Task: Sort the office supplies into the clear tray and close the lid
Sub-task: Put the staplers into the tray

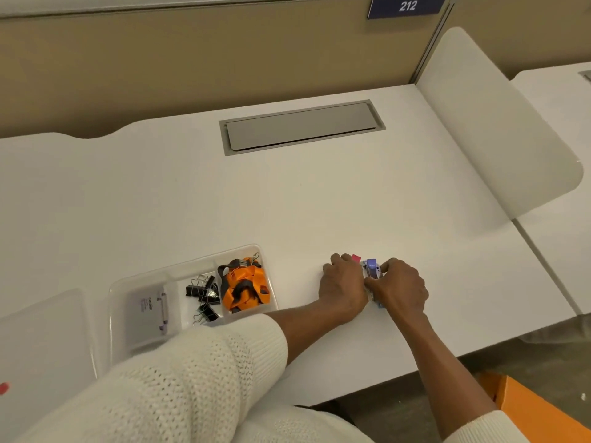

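Left hand and right hand sit side by side, knuckles up, fingers curled, thumbs nearly touching. Both forearms are bare, white knit sleeves pushed up.

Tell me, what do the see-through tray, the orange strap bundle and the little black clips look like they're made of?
The tray looks like clear, glossy plastic: the desk shows through its walls. The orange strap bundle seems to be woven fabric ribbon, matte and softly folded, with small metal clasps. The black clips look like painted metal with shiny wire handles, though they are too small to be sure.
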The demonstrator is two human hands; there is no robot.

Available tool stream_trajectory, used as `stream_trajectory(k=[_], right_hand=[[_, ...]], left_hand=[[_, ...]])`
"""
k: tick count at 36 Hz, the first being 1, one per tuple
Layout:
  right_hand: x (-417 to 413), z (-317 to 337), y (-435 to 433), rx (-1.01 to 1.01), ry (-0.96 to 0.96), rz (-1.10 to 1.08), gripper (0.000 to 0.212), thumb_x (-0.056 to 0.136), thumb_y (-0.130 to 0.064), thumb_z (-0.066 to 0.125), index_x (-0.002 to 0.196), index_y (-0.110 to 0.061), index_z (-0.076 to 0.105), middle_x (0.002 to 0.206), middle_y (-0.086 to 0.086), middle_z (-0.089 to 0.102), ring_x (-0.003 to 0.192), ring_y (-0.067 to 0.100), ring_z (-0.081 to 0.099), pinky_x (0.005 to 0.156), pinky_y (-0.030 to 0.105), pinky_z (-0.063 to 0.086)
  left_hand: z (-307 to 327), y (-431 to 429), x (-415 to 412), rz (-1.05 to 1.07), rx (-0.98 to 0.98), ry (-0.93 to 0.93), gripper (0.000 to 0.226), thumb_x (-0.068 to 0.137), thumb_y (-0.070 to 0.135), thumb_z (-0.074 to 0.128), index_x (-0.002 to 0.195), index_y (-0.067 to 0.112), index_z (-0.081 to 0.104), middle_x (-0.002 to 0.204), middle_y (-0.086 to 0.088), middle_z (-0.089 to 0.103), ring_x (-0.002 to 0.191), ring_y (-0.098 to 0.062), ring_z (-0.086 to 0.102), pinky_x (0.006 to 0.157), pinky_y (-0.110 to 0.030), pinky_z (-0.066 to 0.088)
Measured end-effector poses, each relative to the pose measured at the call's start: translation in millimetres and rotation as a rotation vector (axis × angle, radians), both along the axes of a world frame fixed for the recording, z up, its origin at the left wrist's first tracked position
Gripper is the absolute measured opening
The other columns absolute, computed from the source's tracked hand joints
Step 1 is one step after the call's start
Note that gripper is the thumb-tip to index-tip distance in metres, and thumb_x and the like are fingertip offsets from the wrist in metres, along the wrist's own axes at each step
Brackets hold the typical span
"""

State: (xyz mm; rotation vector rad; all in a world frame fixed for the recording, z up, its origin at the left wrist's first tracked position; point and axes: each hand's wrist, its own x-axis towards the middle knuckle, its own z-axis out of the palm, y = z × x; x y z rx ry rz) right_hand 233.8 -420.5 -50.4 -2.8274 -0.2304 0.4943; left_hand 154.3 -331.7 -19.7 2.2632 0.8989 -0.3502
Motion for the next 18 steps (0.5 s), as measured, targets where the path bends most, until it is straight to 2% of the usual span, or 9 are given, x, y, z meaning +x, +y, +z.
stream_trajectory(k=[8,12,14,16,18], right_hand=[[-5,-4,1,0.015,-0.042,-0.013,0.018,0.062,-0.026,0.071,0.066,-0.014,0.058,0.067,0.003,0.061,0.059,0.028,0.058,0.055,0.027,0.041],[-7,2,0,0.039,-0.025,-0.050,0.020,0.066,-0.028,0.077,0.075,-0.013,0.067,0.068,0.003,0.062,0.064,0.030,0.058,0.061,0.030,0.044],[-11,8,-1,0.062,-0.028,-0.064,0.019,0.067,-0.029,0.078,0.073,-0.014,0.068,0.067,0.003,0.060,0.064,0.032,0.057,0.063,0.031,0.047],[-16,15,-1,0.094,-0.044,-0.070,0.021,0.064,-0.031,0.079,0.067,-0.015,0.066,0.063,0.001,0.061,0.062,0.031,0.059,0.064,0.034,0.053],[-22,26,0,0.124,-0.060,-0.070,0.021,0.064,-0.030,0.079,0.064,-0.015,0.065,0.058,-0.002,0.060,0.057,0.025,0.057,0.060,0.032,0.050]], left_hand=[[8,8,-5,-0.058,0.021,-0.026,0.047,0.086,0.011,0.069,0.129,0.003,0.054,0.127,-0.018,0.055,0.116,-0.035,0.057,0.089,-0.039,0.050],[12,17,-15,-0.066,0.024,-0.059,0.044,0.085,0.009,0.069,0.127,0.006,0.055,0.126,-0.017,0.057,0.117,-0.036,0.057,0.092,-0.040,0.049],[14,21,-21,-0.048,0.015,-0.065,0.043,0.084,0.009,0.068,0.125,0.005,0.055,0.126,-0.017,0.057,0.116,-0.036,0.057,0.092,-0.039,0.048],[20,26,-28,-0.020,0.029,-0.087,0.045,0.083,0.011,0.071,0.124,0.003,0.055,0.124,-0.016,0.058,0.114,-0.036,0.058,0.088,-0.038,0.049],[29,31,-38,0.005,0.050,-0.134,0.045,0.082,0.013,0.072,0.122,0.003,0.055,0.121,-0.015,0.059,0.110,-0.034,0.060,0.080,-0.035,0.047]])
